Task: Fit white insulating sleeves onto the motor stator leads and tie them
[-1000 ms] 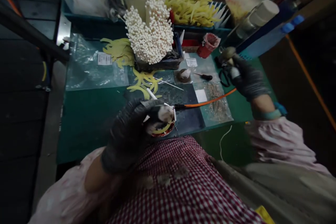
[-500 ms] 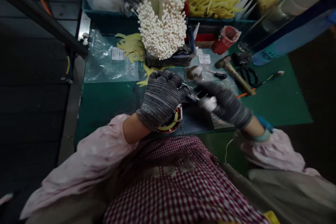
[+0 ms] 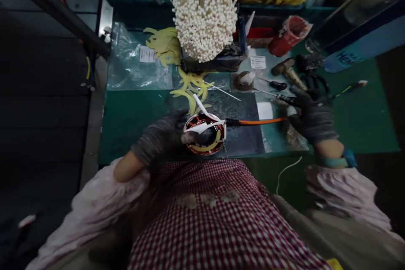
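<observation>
A copper-wound motor stator rests near the table's front edge, with a yellow curved strip inside its rim. White sleeves stick up from it, and an orange cable runs to the right. At the stator's left rim, my grey-gloved left hand holds it, thumb over the edge. Further right, my gloved right hand is closed around a slim black-handled tool whose thin metal end points left. White covering shows on one of its fingertips. Its exact kind of tool is unclear.
Beyond the stator stand a bundle of white sticks and a red cup. A hammer, a small screwdriver and a blue bottle are at right. Yellow strips lie behind the stator.
My hands have parted. The left has moved down and left to the stator's rim; the right has moved right with the tool. The stator, its white sleeves and the orange cable are now uncovered.
</observation>
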Motion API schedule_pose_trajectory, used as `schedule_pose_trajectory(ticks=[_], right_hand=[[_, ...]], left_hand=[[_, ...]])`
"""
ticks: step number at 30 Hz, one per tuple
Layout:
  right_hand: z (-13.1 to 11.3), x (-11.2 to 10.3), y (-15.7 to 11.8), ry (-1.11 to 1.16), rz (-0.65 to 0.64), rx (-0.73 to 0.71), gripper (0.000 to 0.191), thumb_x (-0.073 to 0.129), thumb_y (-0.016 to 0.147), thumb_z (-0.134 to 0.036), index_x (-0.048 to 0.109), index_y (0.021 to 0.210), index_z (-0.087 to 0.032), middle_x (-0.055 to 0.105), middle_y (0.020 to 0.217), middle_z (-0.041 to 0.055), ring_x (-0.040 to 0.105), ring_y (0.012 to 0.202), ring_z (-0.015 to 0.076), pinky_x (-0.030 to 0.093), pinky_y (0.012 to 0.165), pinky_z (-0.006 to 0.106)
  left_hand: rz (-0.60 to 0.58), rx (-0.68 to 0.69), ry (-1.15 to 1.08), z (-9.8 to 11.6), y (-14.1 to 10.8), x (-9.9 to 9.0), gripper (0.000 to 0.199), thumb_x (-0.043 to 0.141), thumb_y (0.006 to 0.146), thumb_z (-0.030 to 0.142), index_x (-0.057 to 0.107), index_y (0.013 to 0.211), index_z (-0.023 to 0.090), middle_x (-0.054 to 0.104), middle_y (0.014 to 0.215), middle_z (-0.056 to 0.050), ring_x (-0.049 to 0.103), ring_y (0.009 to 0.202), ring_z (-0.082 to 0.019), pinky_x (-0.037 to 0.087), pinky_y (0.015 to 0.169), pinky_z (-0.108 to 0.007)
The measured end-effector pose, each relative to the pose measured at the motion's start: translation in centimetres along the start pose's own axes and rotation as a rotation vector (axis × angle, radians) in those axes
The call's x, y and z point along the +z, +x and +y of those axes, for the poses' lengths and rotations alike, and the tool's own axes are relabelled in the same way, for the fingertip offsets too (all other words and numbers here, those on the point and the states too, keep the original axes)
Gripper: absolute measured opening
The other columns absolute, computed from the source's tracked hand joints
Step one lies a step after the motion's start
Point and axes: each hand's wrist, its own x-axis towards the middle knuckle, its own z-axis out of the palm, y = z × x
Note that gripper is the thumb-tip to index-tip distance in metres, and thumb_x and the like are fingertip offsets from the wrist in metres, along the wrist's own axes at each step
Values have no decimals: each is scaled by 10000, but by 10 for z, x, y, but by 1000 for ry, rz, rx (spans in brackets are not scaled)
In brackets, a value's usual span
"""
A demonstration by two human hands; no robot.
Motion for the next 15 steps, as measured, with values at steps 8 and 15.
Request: schedule_pose_trajectory(ticks=[8,15], right_hand=[[-157,6,-9,587,-255,-763,235,682,1136,-244,791,1323,-334,820,1044,23,808,922,200,706,802,325],[-160,17,-30,835,-19,-374,138,808,1049,-291,823,1185,-294,850,1118,59,851,1010,246,735,876,380]], left_hand=[[145,53,233,18,6,16,453,803,1047,475,774,1364,151,844,1298,-152,818,1104,-337,675,989,-478],[396,478,615,22,-42,68,251,799,1071,445,795,1307,360,882,1202,13,754,1224,-292,521,1038,-463]])
